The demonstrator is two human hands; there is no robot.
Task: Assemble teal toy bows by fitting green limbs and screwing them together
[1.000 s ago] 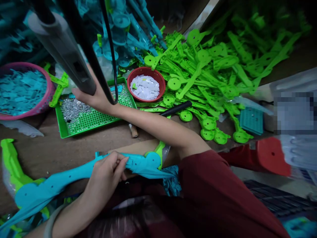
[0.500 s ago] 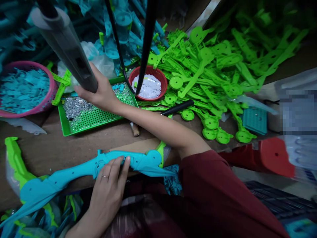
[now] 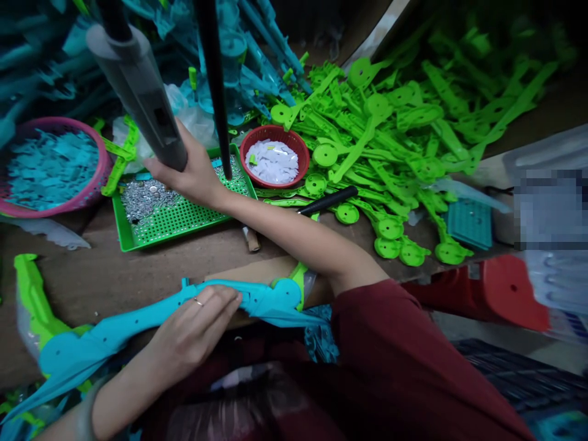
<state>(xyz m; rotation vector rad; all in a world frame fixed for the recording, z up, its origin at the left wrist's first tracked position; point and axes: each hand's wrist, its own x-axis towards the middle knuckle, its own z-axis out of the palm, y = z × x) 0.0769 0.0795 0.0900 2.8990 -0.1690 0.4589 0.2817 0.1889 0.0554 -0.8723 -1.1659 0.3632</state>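
Note:
My right hand [image 3: 195, 165] is wrapped round a grey cylindrical power screwdriver [image 3: 144, 101] with a dark upper end, held tilted over a green perforated tray [image 3: 184, 223] of small metal screws [image 3: 149, 199]. The screwdriver's lower tip is hidden behind the hand. On the near side of the table, my left hand [image 3: 197, 321] is closed at the middle of a long blue plastic part [image 3: 142, 315]. Its fingers are bunched and its fingertips press on the part; anything small between them is hidden. Bright green pieces [image 3: 37, 300] show at both ends of the blue part.
A pink basket [image 3: 103, 165] of small blue pieces stands at left, a red basket [image 3: 305, 162] of white pieces behind the tray. Green plastic parts [image 3: 367, 141] are heaped at right, blue ones [image 3: 46, 67] at back left. A black-handled tool [image 3: 331, 200] lies mid-table. A dark cord [image 3: 214, 79] hangs over the tray.
My left fingers have drawn together on the blue part, and the wrist has turned lower. The right hand and screwdriver have shifted slightly right in view. The hanging cord has swung left.

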